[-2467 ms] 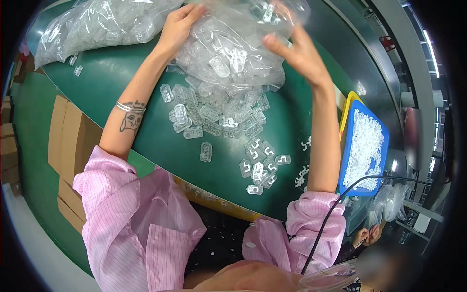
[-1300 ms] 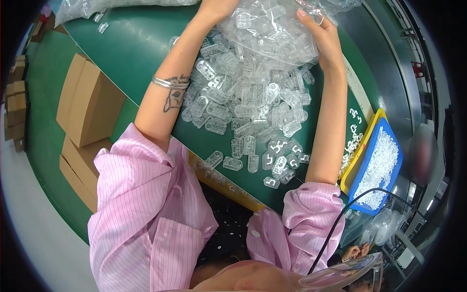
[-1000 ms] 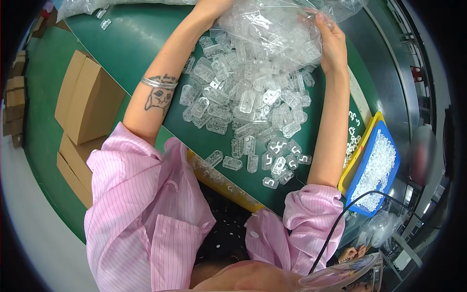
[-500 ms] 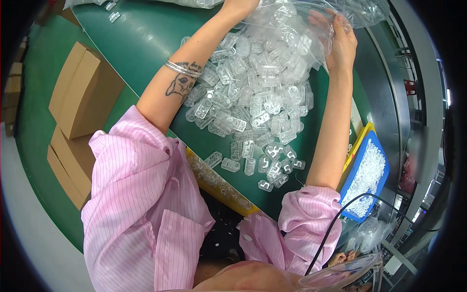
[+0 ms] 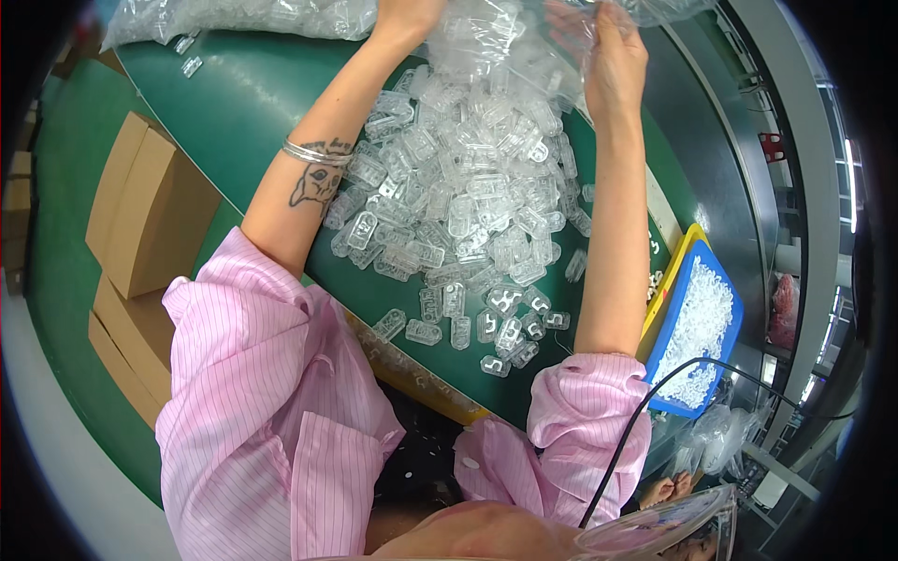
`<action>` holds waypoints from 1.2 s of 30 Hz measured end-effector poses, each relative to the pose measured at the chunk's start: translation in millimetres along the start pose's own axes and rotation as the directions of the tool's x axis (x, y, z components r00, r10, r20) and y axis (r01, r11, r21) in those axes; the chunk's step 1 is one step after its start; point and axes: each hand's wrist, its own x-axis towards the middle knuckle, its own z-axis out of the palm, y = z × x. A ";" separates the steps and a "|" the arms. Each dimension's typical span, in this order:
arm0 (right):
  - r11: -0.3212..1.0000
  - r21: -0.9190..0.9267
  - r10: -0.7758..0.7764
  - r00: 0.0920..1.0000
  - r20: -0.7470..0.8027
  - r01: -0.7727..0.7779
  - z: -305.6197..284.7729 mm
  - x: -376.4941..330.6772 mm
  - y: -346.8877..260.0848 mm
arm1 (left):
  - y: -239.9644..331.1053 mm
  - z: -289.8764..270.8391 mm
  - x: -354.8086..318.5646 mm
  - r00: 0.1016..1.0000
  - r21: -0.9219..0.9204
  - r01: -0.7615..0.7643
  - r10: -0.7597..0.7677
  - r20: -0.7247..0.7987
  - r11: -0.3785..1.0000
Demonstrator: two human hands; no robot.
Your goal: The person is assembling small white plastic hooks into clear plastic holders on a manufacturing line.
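Note:
Both my hands are raised at the top of the view, holding a clear plastic bag (image 5: 505,33) upside down over the green table (image 5: 243,103). My left hand (image 5: 404,17) grips the bag's left side and my right hand (image 5: 613,51) grips its right side. Under the bag lies a wide heap of small clear plastic parts (image 5: 468,206), spread toward the table's near edge. The top of the bag is cut off by the frame.
A second clear bag of parts (image 5: 234,17) lies at the far left of the table. A blue tray with a yellow rim (image 5: 697,327), full of small white pieces, sits at the right. Cardboard boxes (image 5: 140,224) are stacked left of the table. A black cable (image 5: 645,411) runs at the lower right.
The bag has been tipped and lifted higher, and the parts have poured out of it. The heap on the table has grown and spread toward me.

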 end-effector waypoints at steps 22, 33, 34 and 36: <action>0.631 -0.767 -0.205 0.930 -0.305 -0.113 25.9 26.3 -0.4 | 60.5 -10.2 6.3 0.723 0.183 -0.651 0.675 -0.146 0.737; 0.666 -0.745 -0.274 0.940 -0.204 0.033 61.6 32.6 -39.3 | 93.3 -25.7 22.3 0.919 0.454 -0.313 0.387 -0.076 0.834; 0.433 -0.856 -0.334 0.832 -0.443 -0.282 83.8 31.3 -37.8 | 100.1 -25.3 24.0 0.908 0.588 -0.266 0.403 -0.114 0.764; 0.638 -0.760 -0.182 0.983 0.002 0.120 103.9 28.5 -33.5 | 104.4 -30.9 27.6 0.911 0.493 -0.335 0.410 -0.047 0.803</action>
